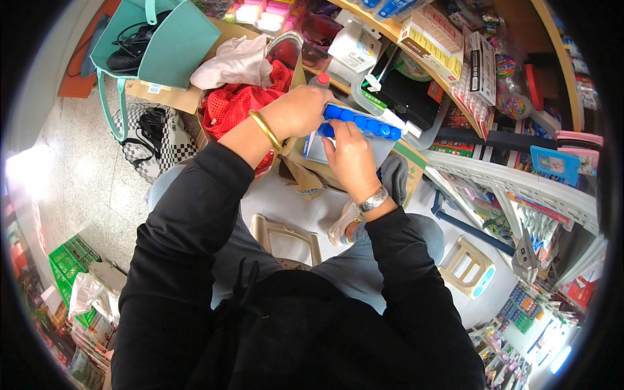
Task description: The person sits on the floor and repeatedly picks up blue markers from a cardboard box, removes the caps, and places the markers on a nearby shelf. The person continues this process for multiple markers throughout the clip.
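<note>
A row of blue round caps (360,122) stands in a narrow box at the top of an open cardboard box (414,161) before me. My left hand (304,109), with a gold bangle at the wrist, is at the left end of the row. Its fingers are curled and their tips are hidden, so its hold cannot be made out. My right hand (352,158), with a silver bracelet, reaches over the near side with bent fingertips against the caps at the left end. Below the caps a pale flat panel (317,150) shows. A red-capped bottle (320,80) stands just beyond my left hand.
Red mesh fabric (234,105) and a white cloth (234,63) fill a carton at left, beside a teal bag (180,44). A checkered bag (170,141) sits on the floor. Shelves with yellow-and-white boxes (434,41) rise at right. A beige plastic stool (468,268) stands right of my leg.
</note>
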The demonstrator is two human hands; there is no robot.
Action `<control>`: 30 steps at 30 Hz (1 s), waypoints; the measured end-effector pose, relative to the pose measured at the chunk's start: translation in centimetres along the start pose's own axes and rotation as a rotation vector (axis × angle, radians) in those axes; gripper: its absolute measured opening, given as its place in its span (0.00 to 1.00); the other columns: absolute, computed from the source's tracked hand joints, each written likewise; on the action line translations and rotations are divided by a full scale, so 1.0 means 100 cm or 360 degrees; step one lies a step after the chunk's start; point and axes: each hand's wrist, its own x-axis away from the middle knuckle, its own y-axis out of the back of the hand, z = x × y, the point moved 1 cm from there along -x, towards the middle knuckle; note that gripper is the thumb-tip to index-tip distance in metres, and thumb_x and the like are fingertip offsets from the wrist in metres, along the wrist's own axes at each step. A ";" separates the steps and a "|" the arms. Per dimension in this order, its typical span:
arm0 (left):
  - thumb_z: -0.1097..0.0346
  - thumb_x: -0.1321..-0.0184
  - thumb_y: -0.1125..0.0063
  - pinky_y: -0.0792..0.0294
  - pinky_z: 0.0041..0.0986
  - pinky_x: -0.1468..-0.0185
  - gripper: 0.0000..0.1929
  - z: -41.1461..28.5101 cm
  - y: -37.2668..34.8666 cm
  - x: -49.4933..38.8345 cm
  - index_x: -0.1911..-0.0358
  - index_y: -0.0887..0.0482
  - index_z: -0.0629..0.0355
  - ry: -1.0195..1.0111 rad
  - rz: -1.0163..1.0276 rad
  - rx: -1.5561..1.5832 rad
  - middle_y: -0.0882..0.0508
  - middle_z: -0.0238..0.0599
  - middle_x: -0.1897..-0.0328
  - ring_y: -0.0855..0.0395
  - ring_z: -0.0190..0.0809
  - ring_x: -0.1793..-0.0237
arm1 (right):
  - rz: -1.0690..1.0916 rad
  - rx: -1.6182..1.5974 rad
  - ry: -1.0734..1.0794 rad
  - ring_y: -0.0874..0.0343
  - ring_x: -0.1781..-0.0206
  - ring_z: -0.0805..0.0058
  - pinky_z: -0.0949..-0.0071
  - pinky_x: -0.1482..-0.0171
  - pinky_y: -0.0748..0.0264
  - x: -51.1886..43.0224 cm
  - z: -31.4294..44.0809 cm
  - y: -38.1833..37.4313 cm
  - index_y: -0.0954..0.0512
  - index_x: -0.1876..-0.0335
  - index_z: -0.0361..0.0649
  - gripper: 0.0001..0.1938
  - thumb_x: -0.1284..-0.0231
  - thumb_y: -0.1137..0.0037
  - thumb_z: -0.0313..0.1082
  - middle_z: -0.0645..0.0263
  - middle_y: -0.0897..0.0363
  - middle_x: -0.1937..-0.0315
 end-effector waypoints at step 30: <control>0.70 0.47 0.40 0.26 0.43 0.44 0.16 -0.015 0.018 0.006 0.54 0.18 0.67 0.0076 -0.0102 0.0187 0.15 0.58 0.57 0.18 0.59 0.50 | -0.0854 0.0442 0.0315 0.22 0.45 0.47 0.58 0.43 0.25 -0.186 -0.044 0.176 0.27 0.38 0.38 0.20 0.35 0.46 0.34 0.48 0.22 0.45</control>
